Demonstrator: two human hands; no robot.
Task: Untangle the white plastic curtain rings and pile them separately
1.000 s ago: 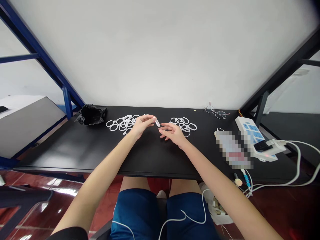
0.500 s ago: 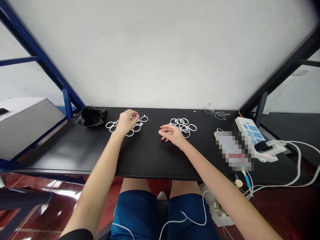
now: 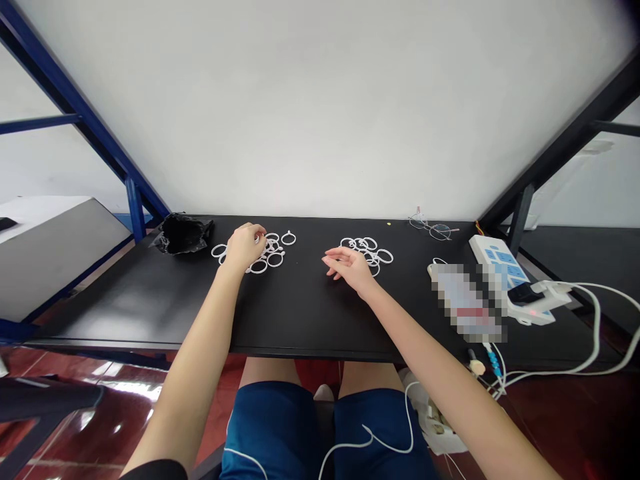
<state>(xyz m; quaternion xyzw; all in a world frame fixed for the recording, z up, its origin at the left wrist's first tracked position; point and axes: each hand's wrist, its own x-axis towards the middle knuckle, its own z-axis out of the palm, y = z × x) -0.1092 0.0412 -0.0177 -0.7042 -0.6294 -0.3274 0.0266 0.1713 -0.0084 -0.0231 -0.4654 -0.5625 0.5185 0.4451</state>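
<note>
On a smooth black tabletop (image 3: 300,310), thin white plastic-looking rings with small knobs lie in two loose groups, a left group (image 3: 271,248) and a right group (image 3: 369,253), well apart. The person's bare left hand (image 3: 244,245) curls over the left group, its grip hidden from view, while the bare right hand (image 3: 353,268) hovers beside the right group, thumb and fingers loosely parted with nothing visible between them. The work looks partway through, with several rings in each group, though how many remain to be handled cannot be told.
</note>
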